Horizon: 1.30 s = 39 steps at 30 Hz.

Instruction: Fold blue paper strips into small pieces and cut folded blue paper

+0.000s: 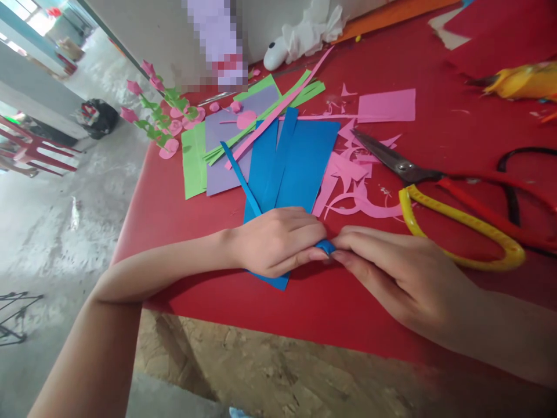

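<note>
Just off the right edge of the big blue sheet [308, 159], near its close end, the head view shows a small curled piece of blue paper [324, 248] caught between the two hands. Its visible part lies roughly crosswise, running from one set of fingertips to the other and tipping slightly down toward the right; the rest is covered, so its full length cannot be told. Neither hand is nearer, since both touch it. The left hand [281, 241] lies over the near part of the blue sheet, fingers bent and closed, with its thumb and forefinger pinching the piece from the left. The right hand [409, 276] is wholly to the right of the sheet, above the red bench [348, 319], its thumb and fingertips closed together on the piece's other end. A narrow blue strip [239, 174] slants across the sheet's left edge and disappears beneath the left hand; whether it joins the curled piece cannot be seen. Another, wider blue strip [286, 154] lies on top of the sheet, pointing away from the person. Pink scraps [346, 168] are scattered along the sheet's right side, and the scissors [429, 175] lie farther right past them, untouched, near the right hand. Left of the sheet, partly beneath it, is a purple sheet [221, 171].
</note>
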Available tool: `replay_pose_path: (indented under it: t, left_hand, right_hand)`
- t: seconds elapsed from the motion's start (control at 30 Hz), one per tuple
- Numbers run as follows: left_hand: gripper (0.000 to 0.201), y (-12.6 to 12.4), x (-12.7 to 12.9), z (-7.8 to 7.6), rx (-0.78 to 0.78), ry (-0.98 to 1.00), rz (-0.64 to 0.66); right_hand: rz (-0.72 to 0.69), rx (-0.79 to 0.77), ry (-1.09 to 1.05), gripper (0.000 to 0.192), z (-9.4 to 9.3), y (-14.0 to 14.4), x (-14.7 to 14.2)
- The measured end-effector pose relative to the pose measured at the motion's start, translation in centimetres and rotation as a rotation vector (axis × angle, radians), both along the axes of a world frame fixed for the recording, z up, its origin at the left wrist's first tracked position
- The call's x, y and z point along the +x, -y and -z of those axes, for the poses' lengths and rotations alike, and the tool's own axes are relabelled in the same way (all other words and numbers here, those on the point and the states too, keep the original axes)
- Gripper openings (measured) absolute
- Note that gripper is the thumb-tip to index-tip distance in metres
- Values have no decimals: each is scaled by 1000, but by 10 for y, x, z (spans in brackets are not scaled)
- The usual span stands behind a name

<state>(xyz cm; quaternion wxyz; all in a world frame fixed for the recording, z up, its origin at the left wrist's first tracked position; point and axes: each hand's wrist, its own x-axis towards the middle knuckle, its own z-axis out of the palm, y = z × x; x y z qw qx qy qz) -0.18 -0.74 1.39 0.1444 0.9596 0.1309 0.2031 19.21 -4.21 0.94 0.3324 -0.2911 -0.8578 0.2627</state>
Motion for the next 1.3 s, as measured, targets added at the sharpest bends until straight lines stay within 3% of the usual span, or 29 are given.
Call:
replay_pose_path:
  t: [0.23, 0.43, 0.77, 1.1, 1.3]
  left_hand:
    - [49, -1, -3, 4, 106, -158, 30]
    - [44, -1, -3, 10, 154, -97, 9]
    - [45, -1, 0, 9, 184, -113, 4]
    - [46, -2, -2, 9, 170, -116, -17]
    - [41, -2, 1, 7, 86, -82, -39]
  right_hand:
    - [4, -3, 24, 25, 12, 2, -2]
    - [72, 118, 52, 25, 17, 6, -5]
    - [167, 112, 70, 19, 18, 11, -8]
    - [164, -95, 59, 23, 8, 8, -11]
    - [9, -503, -74, 30, 1, -10, -3]
